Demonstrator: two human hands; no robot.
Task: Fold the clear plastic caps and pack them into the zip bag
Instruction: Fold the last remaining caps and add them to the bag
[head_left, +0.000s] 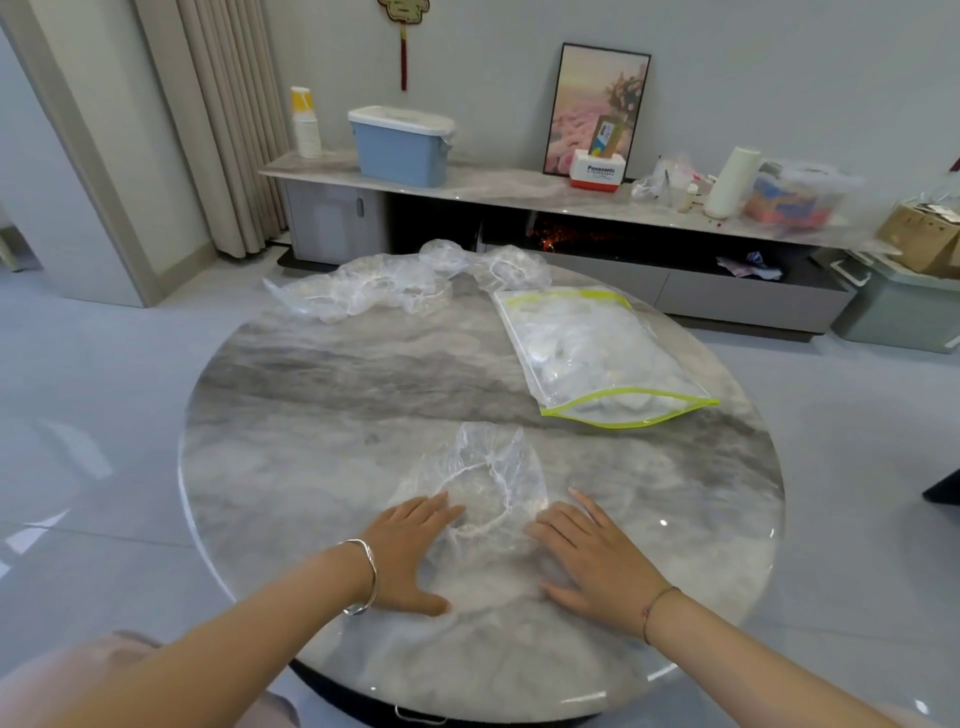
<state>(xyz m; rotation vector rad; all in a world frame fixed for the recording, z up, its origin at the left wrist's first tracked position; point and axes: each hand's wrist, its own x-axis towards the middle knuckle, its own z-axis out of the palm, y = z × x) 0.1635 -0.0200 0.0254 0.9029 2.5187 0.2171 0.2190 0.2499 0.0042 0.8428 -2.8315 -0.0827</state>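
Observation:
A clear plastic cap (480, 480) lies spread on the round marble table (311, 395), near its front edge. My left hand (410, 551) presses flat on the cap's left side with straight fingers. My right hand (592, 556) lies flat on its right side. A clear zip bag (597, 353) with a yellow-green seal sits at the right, its mouth open toward me and folded caps inside. Several loose clear caps (374, 286) are heaped at the table's far edge.
Beyond the table runs a low marble cabinet (493, 192) bearing a blue lidded box (402, 148), stacked cups (305, 124), a framed picture (597, 109) and clutter. A grey-green bin (898, 306) stands at the right on the glossy floor.

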